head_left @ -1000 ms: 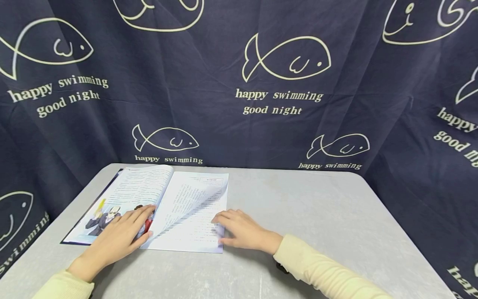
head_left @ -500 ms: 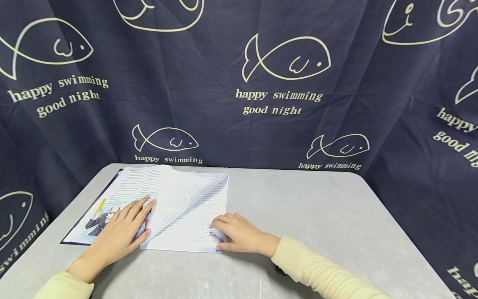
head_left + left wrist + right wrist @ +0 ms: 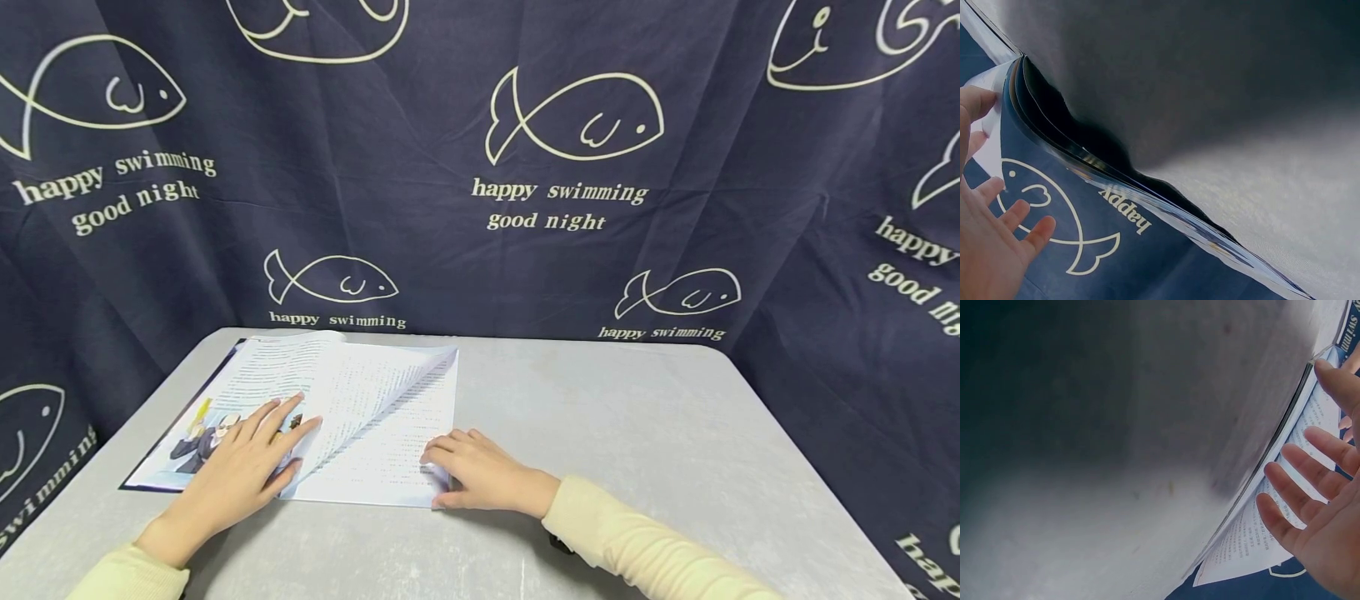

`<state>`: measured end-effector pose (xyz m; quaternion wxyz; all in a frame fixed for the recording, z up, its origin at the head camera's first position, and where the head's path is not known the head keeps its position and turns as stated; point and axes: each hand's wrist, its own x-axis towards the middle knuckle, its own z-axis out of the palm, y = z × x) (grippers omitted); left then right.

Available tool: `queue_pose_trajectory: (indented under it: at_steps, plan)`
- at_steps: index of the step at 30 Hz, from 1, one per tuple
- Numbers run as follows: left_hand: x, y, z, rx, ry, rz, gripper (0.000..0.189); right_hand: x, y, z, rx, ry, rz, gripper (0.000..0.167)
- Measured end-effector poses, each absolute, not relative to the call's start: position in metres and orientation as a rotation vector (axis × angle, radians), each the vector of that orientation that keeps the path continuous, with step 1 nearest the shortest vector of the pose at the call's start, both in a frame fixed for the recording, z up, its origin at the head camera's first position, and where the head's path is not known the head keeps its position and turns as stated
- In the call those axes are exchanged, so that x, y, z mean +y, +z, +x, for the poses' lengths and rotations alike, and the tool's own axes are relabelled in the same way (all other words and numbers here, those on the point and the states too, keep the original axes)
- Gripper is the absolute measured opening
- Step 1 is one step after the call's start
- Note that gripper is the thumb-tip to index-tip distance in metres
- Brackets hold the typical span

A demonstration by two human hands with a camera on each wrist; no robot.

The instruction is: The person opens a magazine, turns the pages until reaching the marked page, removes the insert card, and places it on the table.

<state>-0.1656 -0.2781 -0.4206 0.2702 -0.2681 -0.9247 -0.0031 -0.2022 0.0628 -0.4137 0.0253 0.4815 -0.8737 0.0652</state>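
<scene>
An open book (image 3: 279, 364) lies at the left of the table, its left page showing text and a cartoon picture. One leaf (image 3: 358, 392) is lifted along a diagonal, over the printed right page (image 3: 375, 479). My left hand (image 3: 232, 475) rests across the picture with fingers spread, fingertips by the spine. In the left wrist view, the thumb of that left hand (image 3: 991, 244) is against the paper near the spine. At the lower right corner, my right hand (image 3: 491, 473) touches the right page; in the right wrist view, the fingers of this right hand (image 3: 1329, 515) are spread and slightly bent.
The grey table (image 3: 615, 433) extends to the right of the book. Behind it hangs a dark blue curtain (image 3: 450, 275) with fish drawings and lettering. Both forearms wear pale yellow sleeves (image 3: 637, 542).
My left hand's fingers have spread, with the index finger shifting right toward the spine. The lifted leaf has moved left over the spine. My right hand has slid slightly left and toward me.
</scene>
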Motion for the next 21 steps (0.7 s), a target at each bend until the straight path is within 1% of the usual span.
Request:
queue_pose_trajectory:
  at_steps: [3,14,18,19,21]
  plan:
    - [-0.278,-0.4217,-0.1657,-2.479,0.004,-0.734,0.045,0.0629,-0.4138,-0.2018,-2.706,0.209,1.49,0.051]
    - [-0.2782,-0.4243,-0.1663,-2.462,0.016,-0.753,0.052,0.0623,-0.415,-0.2022,-2.673,0.199,1.502,0.05]
    - [-0.2782,-0.4246,-0.1659,-2.469,0.002,-0.754,0.041,0.0621,-0.4144,-0.2013,-2.683,0.187,1.499,0.05]
    - [-0.2781,-0.4247,-0.1657,-2.477,-0.006,-0.754,0.04,0.062,-0.4142,-0.2011,-2.683,0.184,1.497,0.051]
    - [-0.278,-0.4247,-0.1653,-2.495,-0.011,-0.749,0.044,0.0619,-0.4141,-0.2007,-2.684,0.174,1.493,0.051]
